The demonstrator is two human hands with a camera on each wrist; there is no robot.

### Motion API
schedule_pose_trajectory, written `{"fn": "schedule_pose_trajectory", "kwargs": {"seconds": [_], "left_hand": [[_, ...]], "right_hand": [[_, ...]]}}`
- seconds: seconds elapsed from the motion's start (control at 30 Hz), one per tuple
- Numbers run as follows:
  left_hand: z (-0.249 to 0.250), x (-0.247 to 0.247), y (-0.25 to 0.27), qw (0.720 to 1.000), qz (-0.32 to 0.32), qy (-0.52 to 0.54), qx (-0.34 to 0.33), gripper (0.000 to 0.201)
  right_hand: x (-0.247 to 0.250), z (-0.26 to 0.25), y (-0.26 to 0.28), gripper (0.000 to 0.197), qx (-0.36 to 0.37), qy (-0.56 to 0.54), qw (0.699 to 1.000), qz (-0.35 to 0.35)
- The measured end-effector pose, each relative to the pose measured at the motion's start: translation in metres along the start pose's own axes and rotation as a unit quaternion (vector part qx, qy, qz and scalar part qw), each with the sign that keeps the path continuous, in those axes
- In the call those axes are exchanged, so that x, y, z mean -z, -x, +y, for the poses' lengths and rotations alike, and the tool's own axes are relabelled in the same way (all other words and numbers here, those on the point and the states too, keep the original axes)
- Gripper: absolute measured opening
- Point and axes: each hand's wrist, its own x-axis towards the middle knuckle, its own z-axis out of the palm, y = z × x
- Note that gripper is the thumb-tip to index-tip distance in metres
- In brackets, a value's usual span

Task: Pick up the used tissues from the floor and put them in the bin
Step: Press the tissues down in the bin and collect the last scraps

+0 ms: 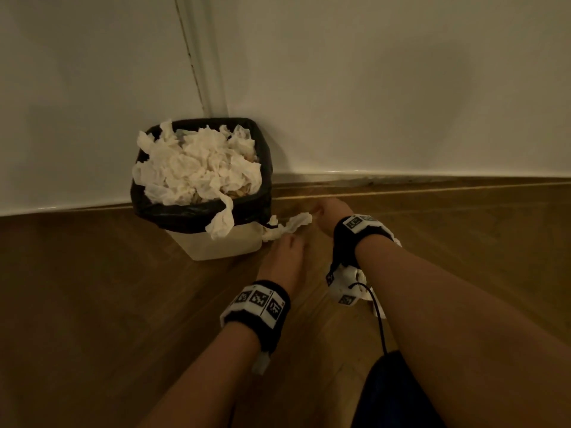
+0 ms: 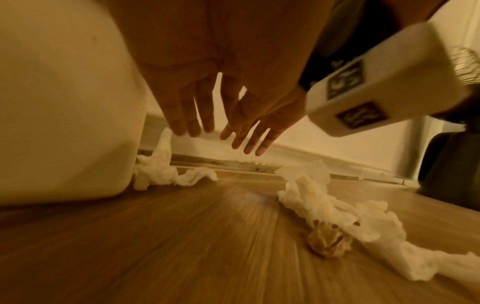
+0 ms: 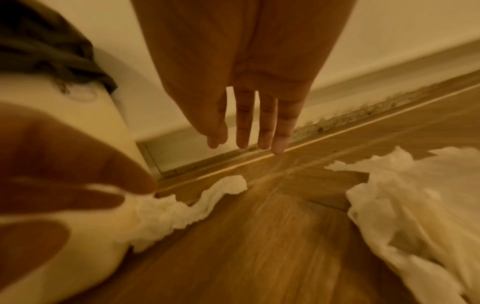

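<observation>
A cream bin (image 1: 216,245) with a black liner (image 1: 173,211) stands in the wall corner, heaped with white tissues (image 1: 197,162); one strip hangs over its front rim. A twisted white tissue (image 1: 290,227) (image 2: 161,174) (image 3: 187,207) lies on the wood floor against the bin's right side. My left hand (image 1: 284,257) (image 2: 192,123) hovers just before it, fingers straight, holding nothing. My right hand (image 1: 330,214) (image 3: 246,127) hangs over its far end, also with straight fingers and nothing in it. A larger crumpled tissue (image 2: 324,203) (image 3: 415,205) lies to the right, under my right wrist.
A small brown crumpled paper ball (image 2: 327,242) sits beside the larger tissue. The white walls meet the floor at a skirting strip (image 3: 337,121) right behind the tissues. A dark object (image 2: 451,164) stands at the far right. Bare wood floor (image 1: 92,288) stretches left of the bin.
</observation>
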Motion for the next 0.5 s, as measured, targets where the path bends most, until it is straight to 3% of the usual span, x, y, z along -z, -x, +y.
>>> {"fn": "schedule_pose_trajectory", "kwargs": {"seconds": [0.07,0.17,0.27,0.4,0.43,0.5], "left_hand": [[-0.007,-0.01,-0.017,0.998,-0.025,-0.056,0.021,0.049],[-0.016,-0.017,-0.04,0.997,-0.044,-0.015,0.062,0.053],[-0.025,-0.024,-0.054,0.993,-0.07,-0.051,0.08,0.06],[-0.034,-0.038,-0.057,0.986,-0.113,-0.098,0.078,0.087],[-0.036,-0.043,-0.055,0.982,-0.126,-0.117,0.078,0.089],[-0.04,-0.051,-0.049,0.977,-0.121,-0.158,0.074,0.07]], "right_hand": [[-0.01,0.005,-0.006,0.039,0.004,0.019,1.0,-0.024],[-0.024,0.006,-0.015,0.055,0.014,0.057,0.997,-0.051],[-0.041,-0.001,-0.021,0.06,0.04,0.078,0.993,-0.083],[-0.062,-0.011,-0.037,0.066,0.067,0.143,0.981,-0.114],[-0.062,-0.014,-0.04,0.066,0.065,0.147,0.979,-0.126],[-0.062,-0.015,-0.043,0.06,0.063,0.138,0.977,-0.15]]}}
